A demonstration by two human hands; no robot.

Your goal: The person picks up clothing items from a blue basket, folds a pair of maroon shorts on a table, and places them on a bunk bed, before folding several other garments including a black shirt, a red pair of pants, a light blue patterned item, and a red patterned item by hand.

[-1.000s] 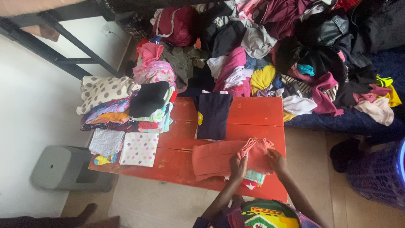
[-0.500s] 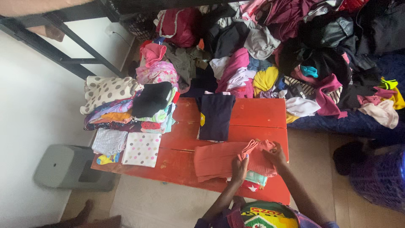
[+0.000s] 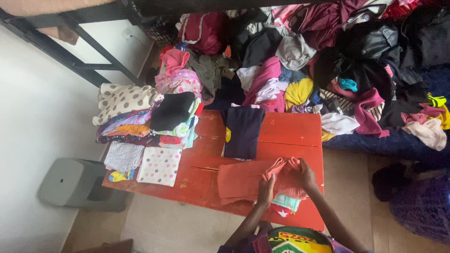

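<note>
Both hands are gripping the coral garment [image 3: 243,180] at the red table's [image 3: 290,129] five o'clock corner: left hand [image 3: 266,187] pinching its middle, right hand [image 3: 305,175] clutching the bunched end, which is now gathered tighter than a second ago, so the fold is progressing. A navy top [image 3: 243,131] is lying at twelve o'clock.

Both forearms reach up from the near edge, angled inward. The left hand [image 3: 265,189] is curled, fingers pinching shut. The right hand [image 3: 305,174] sits just beside it, fingers bent and gripping.

Soft, even daylight; slight blur, wide-angle bending at edges.
</note>
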